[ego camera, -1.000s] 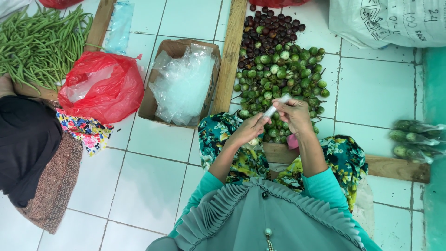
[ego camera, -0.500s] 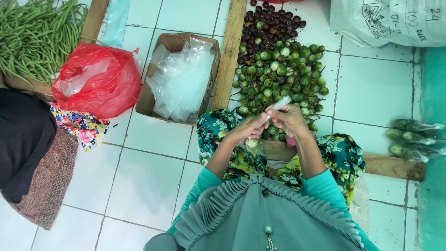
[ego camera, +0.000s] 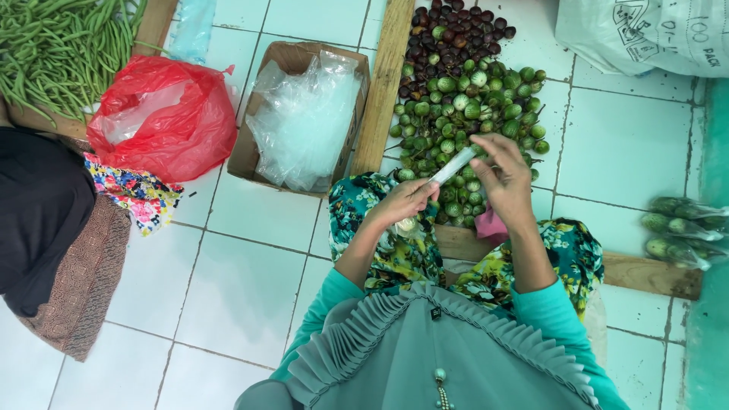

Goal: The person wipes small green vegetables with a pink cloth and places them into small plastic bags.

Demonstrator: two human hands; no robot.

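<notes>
1. Holding a thin, rolled clear plastic bag between both hands, I have it slanting above the heap of small round green eggplants on the tiled floor.
2. My left hand has its grip closed narrowly on the lower end; my right hand pinches the upper end with its fingertips.
3. The bag looks glossy, pale and crumpled into a narrow strip.
4. Since half a second ago my hands have stayed over the same spot, and the strip has kept its slant.
5. Beside me sit a cardboard box stuffed with filmy clear bags, a shiny red plastic bag, and long green beans.
</notes>
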